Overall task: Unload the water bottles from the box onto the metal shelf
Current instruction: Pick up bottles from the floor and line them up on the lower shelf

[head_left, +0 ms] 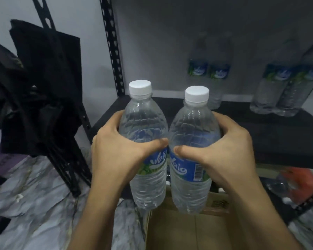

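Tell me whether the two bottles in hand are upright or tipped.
Upright: the left bottle and right bottle both have white caps on top, bases down, above the box.

Black cloth hung left above the marbled floor; a red, blurred object sat right of that floor.
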Motion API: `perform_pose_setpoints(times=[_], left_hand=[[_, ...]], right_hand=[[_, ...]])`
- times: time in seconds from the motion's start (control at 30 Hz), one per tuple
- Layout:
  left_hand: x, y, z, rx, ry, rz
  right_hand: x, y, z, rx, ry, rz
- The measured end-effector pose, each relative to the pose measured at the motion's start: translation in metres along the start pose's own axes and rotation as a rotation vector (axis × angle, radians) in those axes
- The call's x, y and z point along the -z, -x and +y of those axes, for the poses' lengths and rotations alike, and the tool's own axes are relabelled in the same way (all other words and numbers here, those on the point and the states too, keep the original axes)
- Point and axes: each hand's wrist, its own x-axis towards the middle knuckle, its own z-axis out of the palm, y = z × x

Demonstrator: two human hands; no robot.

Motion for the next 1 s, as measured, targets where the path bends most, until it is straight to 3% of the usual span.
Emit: perform_pose_setpoints(times=[0.43, 0.67, 1.0], left_hand=[[-0.082, -0.063, 0.067, -0.108, 0.153, -0.089], [-0.132, -0.119, 0.091, -0.142, 0.08, -0.064], [-0.189, -0.153, 0.06, -0.076, 0.033, -0.09]], right_hand=[[0.059, -0.085, 0.003, 0.064, -0.113, 0.192], [0.068, -0.157, 0.011, 0.076, 0.016, 0.274], [0.057, -0.211, 0.067, 0.036, 0.063, 0.262]])
